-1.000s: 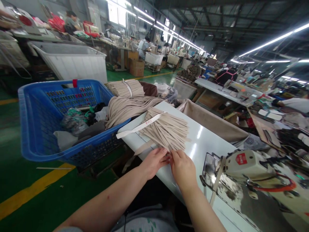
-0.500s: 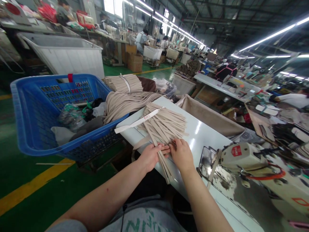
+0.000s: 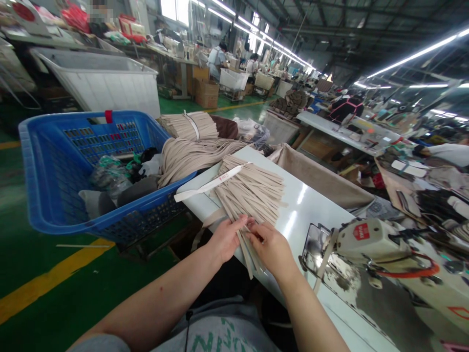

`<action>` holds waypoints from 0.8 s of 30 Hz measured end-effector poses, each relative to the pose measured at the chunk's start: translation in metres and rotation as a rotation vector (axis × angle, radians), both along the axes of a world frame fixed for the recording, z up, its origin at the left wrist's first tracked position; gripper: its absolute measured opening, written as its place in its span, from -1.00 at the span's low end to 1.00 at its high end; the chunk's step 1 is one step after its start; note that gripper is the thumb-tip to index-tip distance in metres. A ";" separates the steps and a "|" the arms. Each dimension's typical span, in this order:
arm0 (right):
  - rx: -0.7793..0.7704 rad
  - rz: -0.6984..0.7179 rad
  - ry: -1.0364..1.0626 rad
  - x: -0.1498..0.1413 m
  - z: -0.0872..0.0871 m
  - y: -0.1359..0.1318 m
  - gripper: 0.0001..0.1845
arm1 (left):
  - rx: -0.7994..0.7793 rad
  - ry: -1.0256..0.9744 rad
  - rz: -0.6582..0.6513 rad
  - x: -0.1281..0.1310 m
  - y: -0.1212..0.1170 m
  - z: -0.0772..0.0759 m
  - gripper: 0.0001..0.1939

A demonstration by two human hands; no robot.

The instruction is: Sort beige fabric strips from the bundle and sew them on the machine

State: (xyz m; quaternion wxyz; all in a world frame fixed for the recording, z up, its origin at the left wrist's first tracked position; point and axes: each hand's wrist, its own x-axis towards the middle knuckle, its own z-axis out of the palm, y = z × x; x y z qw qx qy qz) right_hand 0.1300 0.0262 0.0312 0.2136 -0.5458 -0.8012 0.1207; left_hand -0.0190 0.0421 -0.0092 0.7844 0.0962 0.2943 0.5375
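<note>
A bundle of beige strips (image 3: 252, 190), tied with a white band (image 3: 210, 186), lies on the white table (image 3: 311, 210) near its left end. My left hand (image 3: 225, 239) and my right hand (image 3: 269, 247) meet at the bundle's near end. Both hands pinch a few loose beige strips (image 3: 246, 252) that stick out toward me past the table's edge. The fingertips are partly hidden by the strips.
A sewing machine (image 3: 381, 247) stands on the table at the right. A blue basket (image 3: 88, 171) with fabric and more strip bundles (image 3: 190, 127) sits at the left on the green floor. A fabric-lined bin (image 3: 322, 178) lies behind the table. Other people work at far benches.
A few strips have been drawn out of the bundle toward me. My right hand has moved slightly nearer and my left hand has closed on the strips.
</note>
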 end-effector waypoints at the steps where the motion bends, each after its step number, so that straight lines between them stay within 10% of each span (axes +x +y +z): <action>1: -0.006 -0.007 0.024 0.000 0.001 0.000 -0.77 | 0.001 -0.002 0.014 0.002 -0.001 -0.001 -0.89; 13: 0.102 -0.188 -0.288 0.013 -0.021 0.023 -0.81 | -0.132 0.077 0.069 -0.007 -0.003 0.010 -0.86; 21: 0.035 0.028 -0.040 0.003 -0.005 0.002 -0.74 | -0.053 0.169 0.109 0.000 0.000 0.008 -0.86; 24: 0.090 -0.086 -0.034 0.007 -0.008 0.015 -0.79 | -0.106 0.170 0.125 -0.001 -0.001 0.007 -0.88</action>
